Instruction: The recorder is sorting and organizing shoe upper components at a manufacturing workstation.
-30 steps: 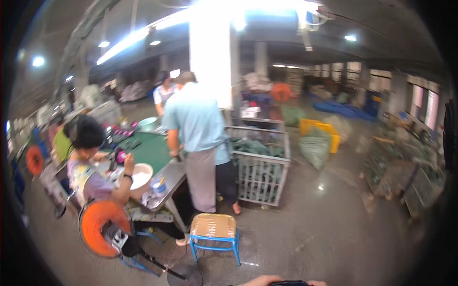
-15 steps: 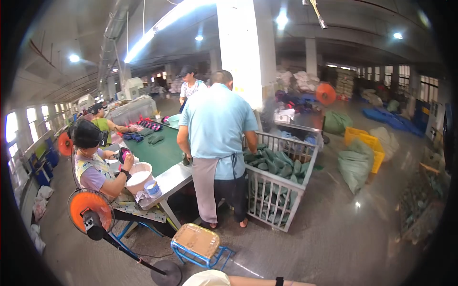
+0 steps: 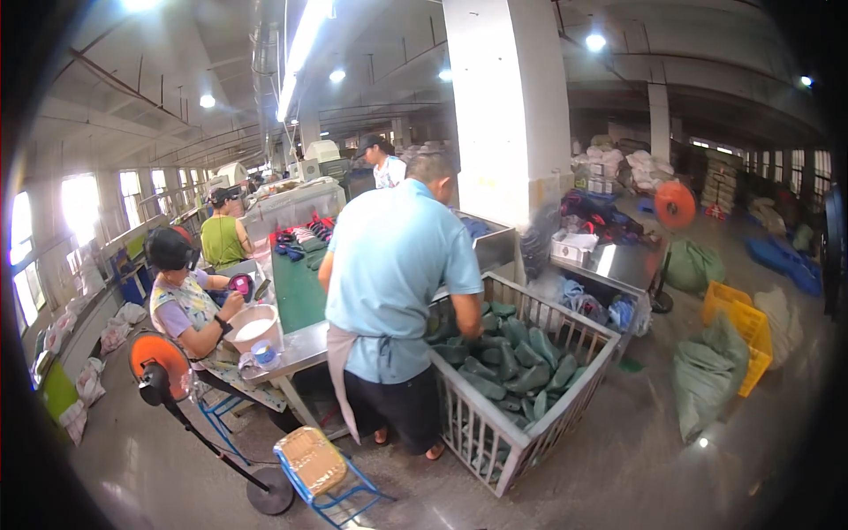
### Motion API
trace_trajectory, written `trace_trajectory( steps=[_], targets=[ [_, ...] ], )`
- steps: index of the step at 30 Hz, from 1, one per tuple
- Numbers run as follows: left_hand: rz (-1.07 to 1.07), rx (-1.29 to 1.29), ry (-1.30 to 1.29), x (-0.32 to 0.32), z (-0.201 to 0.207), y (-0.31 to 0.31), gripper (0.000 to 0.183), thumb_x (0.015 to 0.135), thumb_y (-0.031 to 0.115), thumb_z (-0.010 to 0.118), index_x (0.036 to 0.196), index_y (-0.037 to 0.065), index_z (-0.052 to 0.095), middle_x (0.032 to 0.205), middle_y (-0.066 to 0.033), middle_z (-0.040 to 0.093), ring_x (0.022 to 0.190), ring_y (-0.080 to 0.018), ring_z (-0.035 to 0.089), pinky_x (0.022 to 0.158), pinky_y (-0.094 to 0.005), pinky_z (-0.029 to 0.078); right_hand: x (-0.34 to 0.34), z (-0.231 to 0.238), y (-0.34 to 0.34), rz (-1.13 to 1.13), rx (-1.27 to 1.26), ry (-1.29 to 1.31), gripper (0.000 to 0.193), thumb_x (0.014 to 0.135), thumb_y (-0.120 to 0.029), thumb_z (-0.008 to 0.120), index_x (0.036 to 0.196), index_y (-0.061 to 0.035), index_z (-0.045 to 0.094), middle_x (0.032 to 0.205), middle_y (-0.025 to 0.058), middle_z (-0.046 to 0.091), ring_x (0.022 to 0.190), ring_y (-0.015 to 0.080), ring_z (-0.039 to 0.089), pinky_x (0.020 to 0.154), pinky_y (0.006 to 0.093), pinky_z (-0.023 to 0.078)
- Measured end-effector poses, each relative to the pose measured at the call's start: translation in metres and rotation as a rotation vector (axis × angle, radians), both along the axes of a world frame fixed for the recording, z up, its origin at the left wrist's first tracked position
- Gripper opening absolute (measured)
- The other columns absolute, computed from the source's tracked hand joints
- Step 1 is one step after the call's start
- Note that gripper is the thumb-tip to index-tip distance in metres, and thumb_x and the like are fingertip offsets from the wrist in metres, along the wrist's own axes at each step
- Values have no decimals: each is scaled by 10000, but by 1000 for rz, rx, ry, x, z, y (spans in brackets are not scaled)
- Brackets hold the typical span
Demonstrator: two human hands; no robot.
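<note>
Neither of my hands shows at this moment. Nearest below is a stool point(image 3: 311, 461) with a brown seat and blue legs. Beyond it a person in a light blue shirt point(image 3: 397, 274) leans over a grey slatted crate point(image 3: 572, 389), one arm reaching down into it. Dark green foot-shaped pieces point(image 3: 530, 378), which look like shoe lasts, fill the crate. To the left a seated person point(image 3: 185, 305) holds a dark and pink shoe-like piece point(image 3: 240, 284) above a pale bucket point(image 3: 256, 337).
An orange fan on a black stand point(image 3: 161, 367) stands left of the stool. A green-topped table point(image 3: 296, 296) carries shoe pieces. A white pillar point(image 3: 503, 106) rises behind the crate. On the right are a green sack point(image 3: 711, 380), a yellow crate point(image 3: 751, 353) and another orange fan point(image 3: 675, 206).
My view has shifted, and the forearm with a black wristband at the lower edge has gone out of it. The person in blue has bent further over the crate.
</note>
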State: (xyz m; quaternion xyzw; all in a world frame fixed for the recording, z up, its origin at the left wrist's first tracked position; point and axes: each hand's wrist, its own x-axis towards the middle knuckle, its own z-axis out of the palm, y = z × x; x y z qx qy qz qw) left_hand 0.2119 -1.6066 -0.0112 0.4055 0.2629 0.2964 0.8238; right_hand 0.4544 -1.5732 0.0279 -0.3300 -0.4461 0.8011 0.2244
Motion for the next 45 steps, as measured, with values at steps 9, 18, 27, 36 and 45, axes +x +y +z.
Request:
trace_trajectory(
  steps=[9, 18, 27, 36, 45],
  targets=[
    [-30, 32, -43, 49, 77, 264, 352, 831, 170, 605, 1119, -16, 524, 1005, -65, 604, 924, -132, 544, 841, -287, 446, 61, 4, 259, -117, -36, -116, 405, 639, -113, 717, 989, 46, 589, 862, 86, 632, 725, 145, 601, 682, 270, 492],
    [-285, 87, 38, 100, 0, 506, 260, 840, 152, 591, 1044, -7, 574, 550, 77, 458, 424, 8, 339, 387, -152, 245, 103, -10, 448, -269, 91, -60, 480, 599, -117, 727, 1012, 4, 515, 873, 101, 564, 787, 169, 543, 707, 309, 448],
    [-71, 181, -16, 113, 31, 752, 240, 795, 165, 640, 958, -10, 612, 816, -29, 617, 744, -113, 547, 696, -268, 455, 117, -12, 745, -355, 193, -8, 133, 771, -128, 630, 818, -11, 586, 731, 15, 560, 670, 114, 509, 631, 270, 406],
    [496, 46, -49, 54, -37, 919, 434, 797, 24, 595, 1196, 91, 437, 990, -63, 549, 971, -161, 509, 830, -313, 422, 38, -12, 1009, -465, -164, 151, 98, 805, -52, 594, 894, -43, 554, 774, 33, 583, 704, 156, 565, 657, 286, 469],
    [979, 451, 48, 60, -5, 1189, 462, 751, 74, 661, 1163, 36, 456, 1209, -160, 408, 979, -260, 544, 897, -354, 440, -18, -27, 1258, -632, -114, 223, 146, 839, -154, 592, 912, -35, 553, 878, 57, 585, 753, 168, 584, 702, 323, 495]
  ],
)
